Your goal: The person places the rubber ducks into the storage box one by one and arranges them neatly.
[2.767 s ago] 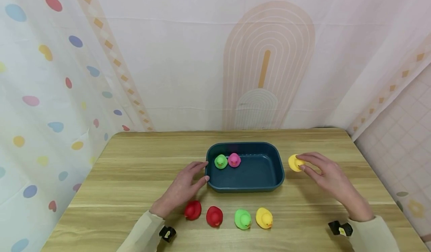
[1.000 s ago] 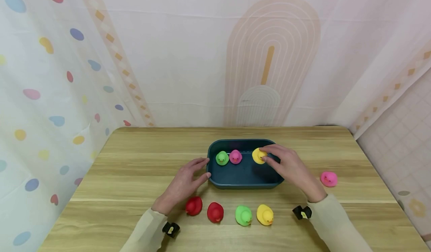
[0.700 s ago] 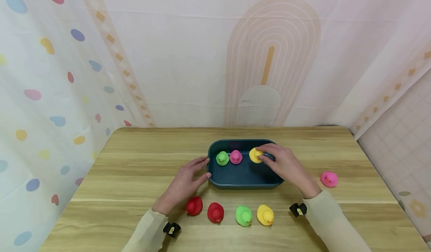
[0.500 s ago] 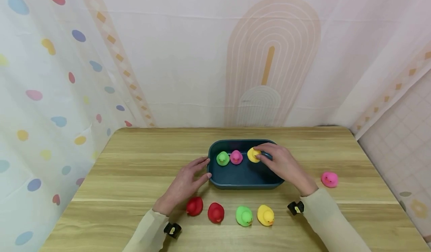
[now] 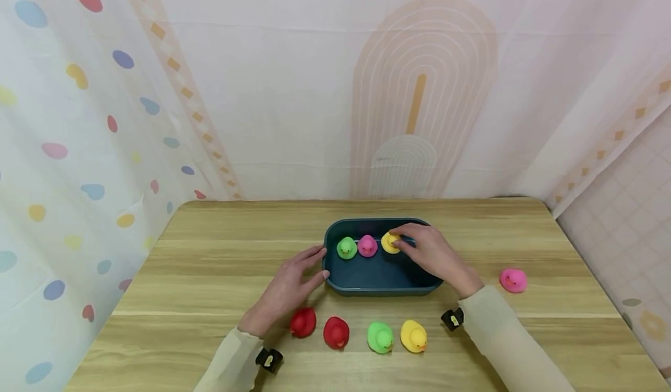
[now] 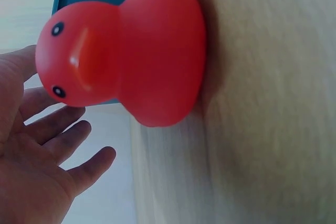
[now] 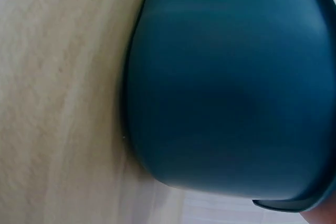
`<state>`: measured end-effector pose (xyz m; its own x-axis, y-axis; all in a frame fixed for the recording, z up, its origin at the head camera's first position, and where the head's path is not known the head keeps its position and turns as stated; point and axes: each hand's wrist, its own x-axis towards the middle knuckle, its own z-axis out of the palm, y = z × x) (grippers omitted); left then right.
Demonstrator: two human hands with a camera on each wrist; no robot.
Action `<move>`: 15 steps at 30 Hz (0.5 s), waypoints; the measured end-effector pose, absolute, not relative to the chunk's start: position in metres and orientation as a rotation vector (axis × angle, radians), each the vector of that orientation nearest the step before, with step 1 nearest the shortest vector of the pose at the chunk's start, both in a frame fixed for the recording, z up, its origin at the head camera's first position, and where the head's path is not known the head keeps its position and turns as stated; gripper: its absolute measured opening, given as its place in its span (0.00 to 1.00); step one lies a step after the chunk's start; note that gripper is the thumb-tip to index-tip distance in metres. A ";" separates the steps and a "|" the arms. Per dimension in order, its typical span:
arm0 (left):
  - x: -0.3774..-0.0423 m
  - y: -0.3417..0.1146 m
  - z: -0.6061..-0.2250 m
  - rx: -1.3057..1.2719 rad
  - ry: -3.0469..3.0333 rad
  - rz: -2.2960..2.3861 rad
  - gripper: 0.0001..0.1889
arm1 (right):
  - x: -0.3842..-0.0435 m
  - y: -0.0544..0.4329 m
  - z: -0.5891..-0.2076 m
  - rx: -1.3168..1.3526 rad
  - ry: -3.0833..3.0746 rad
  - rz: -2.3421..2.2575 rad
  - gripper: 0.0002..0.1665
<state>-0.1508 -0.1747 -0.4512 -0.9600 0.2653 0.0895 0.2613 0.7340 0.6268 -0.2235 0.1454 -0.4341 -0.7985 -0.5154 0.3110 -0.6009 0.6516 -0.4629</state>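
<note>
My right hand (image 5: 432,253) reaches over the right rim of a dark blue tray (image 5: 382,291) and pinches a yellow rubber duck (image 5: 390,243) inside it. To that duck's left, a pink duck (image 5: 367,246) and a green duck (image 5: 346,248) sit side by side in the tray. My left hand (image 5: 290,281) touches the tray's left end with its fingertips, fingers spread. A red duck (image 6: 157,51) stands close to the left wrist camera and hides part of that hand. In the right wrist view the tray's outer wall (image 7: 231,87) hides most of the right hand.
In front of the tray, a red duck (image 5: 303,322), another red duck (image 5: 336,332), a green duck (image 5: 380,338) and a yellow duck (image 5: 414,336) form a row on the wooden table (image 5: 209,264). A pink duck (image 5: 513,280) lies at the right. A patterned curtain (image 5: 272,89) hangs behind.
My right hand has carried the yellow duck from right of the tray into it, then leftward toward the pink duck. The pink duck at the right has come into sight. My left hand stays at the tray.
</note>
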 end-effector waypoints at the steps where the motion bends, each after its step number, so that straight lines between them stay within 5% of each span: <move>1: -0.151 -0.175 -0.451 0.441 2.920 1.055 0.31 | -0.225 0.145 -0.435 0.930 -2.718 0.838 0.16; 15: -0.150 -0.177 -0.451 0.430 2.915 1.079 0.31 | -0.234 0.134 -0.439 0.952 -2.771 0.774 0.15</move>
<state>-0.1504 -0.1773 -0.4515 -0.9624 0.2559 0.0907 0.2532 0.7259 0.6395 -0.2340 0.1343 -0.4395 -0.7971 -0.5443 0.2614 -0.6010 0.6732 -0.4309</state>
